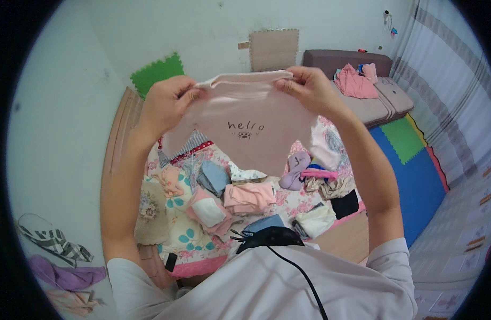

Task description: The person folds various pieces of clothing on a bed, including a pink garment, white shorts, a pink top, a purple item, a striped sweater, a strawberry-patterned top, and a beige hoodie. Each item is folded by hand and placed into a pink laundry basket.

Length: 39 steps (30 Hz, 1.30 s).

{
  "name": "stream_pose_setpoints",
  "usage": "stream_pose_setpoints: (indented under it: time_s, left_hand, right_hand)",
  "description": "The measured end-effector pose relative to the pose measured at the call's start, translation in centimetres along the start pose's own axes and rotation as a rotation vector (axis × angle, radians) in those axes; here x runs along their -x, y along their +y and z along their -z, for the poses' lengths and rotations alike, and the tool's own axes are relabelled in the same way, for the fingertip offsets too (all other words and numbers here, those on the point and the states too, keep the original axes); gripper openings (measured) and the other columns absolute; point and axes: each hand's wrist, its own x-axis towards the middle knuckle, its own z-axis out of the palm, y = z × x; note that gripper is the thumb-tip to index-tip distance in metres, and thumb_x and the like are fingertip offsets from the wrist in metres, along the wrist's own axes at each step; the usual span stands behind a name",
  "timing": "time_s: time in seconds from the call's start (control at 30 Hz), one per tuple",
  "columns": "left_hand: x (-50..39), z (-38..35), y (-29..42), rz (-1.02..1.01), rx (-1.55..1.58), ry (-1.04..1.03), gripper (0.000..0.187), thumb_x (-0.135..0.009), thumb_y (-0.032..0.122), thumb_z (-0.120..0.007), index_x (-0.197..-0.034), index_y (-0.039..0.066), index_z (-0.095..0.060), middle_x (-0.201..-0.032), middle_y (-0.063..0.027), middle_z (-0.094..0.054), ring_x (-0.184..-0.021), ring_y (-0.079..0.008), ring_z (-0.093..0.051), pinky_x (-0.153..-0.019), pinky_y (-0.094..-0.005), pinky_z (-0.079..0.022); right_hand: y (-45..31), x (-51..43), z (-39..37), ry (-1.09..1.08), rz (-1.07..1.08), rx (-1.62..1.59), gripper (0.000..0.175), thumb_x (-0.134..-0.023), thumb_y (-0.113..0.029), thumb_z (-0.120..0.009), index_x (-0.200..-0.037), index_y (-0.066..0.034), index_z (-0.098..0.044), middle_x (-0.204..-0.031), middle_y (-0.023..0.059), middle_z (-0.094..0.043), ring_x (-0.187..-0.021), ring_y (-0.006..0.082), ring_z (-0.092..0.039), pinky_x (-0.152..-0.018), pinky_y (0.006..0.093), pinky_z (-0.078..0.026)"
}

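Observation:
Stretched between my two raised hands hangs a pale pink T-shirt point(251, 148), with a printed word and a paw drawing on its front. My left hand point(169, 100) pinches the shirt near one end of the neckline. Near the other end of the neckline, my right hand point(307, 86) grips it between thumb and fingers. Both arms are held out over a bed with a floral sheet point(285, 200). Below the shirt lie a folded pink garment point(249, 198), a pink and white folded garment point(209, 212) and a blue-grey folded garment point(214, 177).
Purple cloth point(295, 172), a black folded garment point(345, 204) and a whitish folded garment point(315, 220) lie on the bed's right side. A dark phone-like object point(171, 262) rests at the near left edge. Beyond stands a sofa point(365, 110), with foam mats point(413, 188) on the floor.

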Motion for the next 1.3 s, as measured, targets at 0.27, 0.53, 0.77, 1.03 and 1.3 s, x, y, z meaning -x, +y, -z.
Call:
stream_pose_setpoints:
  time_s: [0.27, 0.53, 0.77, 1.03, 1.3]
  left_hand:
    - [-3.6, -0.8, -0.7, 0.01, 0.23, 0.118, 0.026, -0.098, 0.027, -0.063, -0.097, 0.002, -0.068, -0.074, -0.0024, -0.062, -0.071, -0.0072, -0.051, -0.066, -0.0245, -0.045]
    - [-5.7, -2.1, -2.9, -0.027, 0.478, 0.145, 0.029, -0.099, 0.033, -0.062, -0.098, 0.005, -0.067, -0.08, 0.0064, -0.057, -0.078, -0.0047, -0.048, -0.072, -0.0201, -0.042]
    - [-5.8, -1.2, -3.3, -0.078, 0.391, 0.05, 0.025, -0.093, 0.029, -0.07, -0.098, 0.004, -0.07, -0.084, 0.0025, -0.067, -0.078, -0.0048, -0.056, -0.072, -0.0217, -0.046]
    - [-5.5, -0.6, -2.5, 0.211, 0.6, -0.223, 0.033, -0.096, 0.033, -0.067, -0.107, 0.003, -0.071, -0.091, 0.0016, -0.068, -0.08, -0.0053, -0.06, -0.07, -0.0235, -0.05]
    - [-5.0, -0.6, -1.2, 0.433, 0.948, -0.319, 0.048, -0.101, 0.045, -0.053, -0.124, 0.003, -0.061, -0.106, -0.0041, -0.069, -0.09, -0.0106, -0.065, -0.08, -0.0276, -0.054]
  right_hand:
    - [-2.3, -0.9, 4.5, 0.007, 0.023, 0.047, 0.033, -0.089, -0.028, -0.075, -0.107, 0.0002, -0.072, -0.091, 0.0053, -0.072, -0.077, 0.0108, -0.064, -0.068, 0.028, -0.053]
    - [-0.6, -0.1, 8.4, -0.228, -0.046, 0.202, 0.036, -0.093, -0.029, -0.071, -0.114, -0.0007, -0.065, -0.096, 0.0012, -0.067, -0.087, 0.0077, -0.059, -0.08, 0.025, -0.049]
    - [-0.6, -0.4, 7.5, 0.096, 0.009, 0.016, 0.029, -0.101, -0.027, -0.059, -0.114, -0.0022, -0.065, -0.096, 0.0003, -0.066, -0.088, 0.0073, -0.059, -0.077, 0.023, -0.048]
    - [-1.8, -0.3, 7.1, 0.185, -0.067, 0.132, 0.031, -0.099, -0.029, -0.061, -0.112, -0.002, -0.069, -0.092, 0.0017, -0.067, -0.082, 0.0079, -0.059, -0.072, 0.0249, -0.049]
    - [-2.4, -0.3, 7.4, 0.154, -0.366, -0.257, 0.039, -0.098, -0.033, -0.06, -0.123, -0.0034, -0.064, -0.099, 0.0078, -0.068, -0.083, 0.0141, -0.065, -0.073, 0.0293, -0.054]
